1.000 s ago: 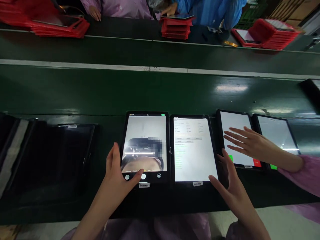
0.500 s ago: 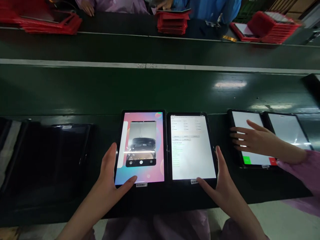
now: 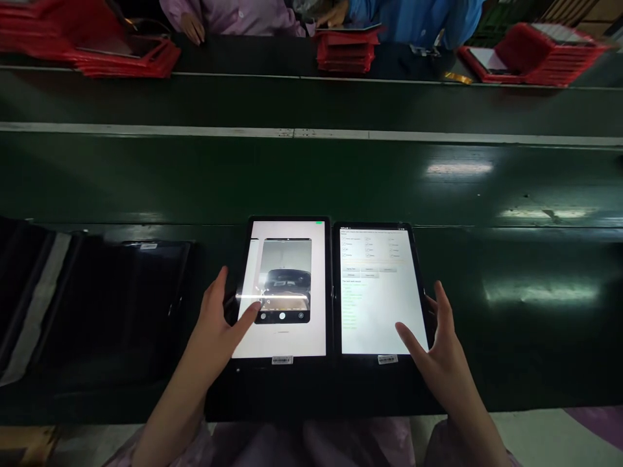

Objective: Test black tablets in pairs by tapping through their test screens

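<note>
Two lit tablets lie side by side at the near edge of the bench. The left tablet [image 3: 296, 344] shows a small camera preview card on a white screen; the right tablet [image 3: 377, 318] shows rows of checkboxes and green text. My left hand [image 3: 217, 324] is at the left tablet's left side, fingers apart, its thumb over the screen by the preview's lower corner; whether it touches the glass I cannot tell. Beside the right tablet's right edge is my right hand [image 3: 435, 344], fingers spread, thumb over the lower right of the screen. Both tablets carry a barcode label below the screen.
Dark tablets [image 3: 131, 305] lie to the left, near a grey strip [image 3: 36, 311]. Across the bench are red stacks [image 3: 346, 52], a red pile [image 3: 549, 55] and another red pile [image 3: 131, 58]. Two people in purple [image 3: 238, 16] and blue [image 3: 413, 19] sleeves are there.
The left tablet's background turned from pink and blue to white. My left thumb moved up onto the screen; my right thumb rose from the lower edge. The co-worker's hand and two tablets at right are gone from view.
</note>
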{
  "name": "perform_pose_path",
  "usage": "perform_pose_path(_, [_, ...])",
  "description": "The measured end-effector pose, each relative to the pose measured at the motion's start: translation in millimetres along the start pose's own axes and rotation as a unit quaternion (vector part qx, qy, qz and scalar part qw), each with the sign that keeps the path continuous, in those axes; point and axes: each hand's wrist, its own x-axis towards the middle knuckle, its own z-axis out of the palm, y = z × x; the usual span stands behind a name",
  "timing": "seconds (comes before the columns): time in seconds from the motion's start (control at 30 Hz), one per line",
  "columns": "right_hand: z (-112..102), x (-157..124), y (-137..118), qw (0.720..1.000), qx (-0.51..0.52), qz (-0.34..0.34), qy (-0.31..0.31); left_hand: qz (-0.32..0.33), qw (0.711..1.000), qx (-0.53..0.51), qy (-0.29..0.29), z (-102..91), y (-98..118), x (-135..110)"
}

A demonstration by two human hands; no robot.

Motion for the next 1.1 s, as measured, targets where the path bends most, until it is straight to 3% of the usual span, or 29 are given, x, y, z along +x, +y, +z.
perform_pose_path(0.13, [-2.6,-3.5,-2.2,0.999,0.025,0.032,-0.025,0.079,0.996,0.051,0.006,14.4,26.4,-19.1])
perform_pose_path(0.27, [-1.6,-4.4,-2.3,0.998,0.043,0.043,-0.025,0.108,0.992,0.061,-0.011,16.5,30.5,-28.3])
perform_pose_path(0.6, [-1.6,-3.7,7.4,0.999,0.044,0.023,-0.011,0.051,0.999,-0.009,0.009,-1.9,9.9,-6.3])
perform_pose_path(0.93, [1.0,-4.1,25.1,0.998,0.019,-0.051,0.022,0.079,0.992,0.096,0.030,16.5,28.6,-14.8])
perform_pose_path(1.1, [0.6,-4.0,34.7,0.992,-0.014,-0.116,0.045,0.083,0.993,0.081,0.014,13.7,29.0,-12.7])
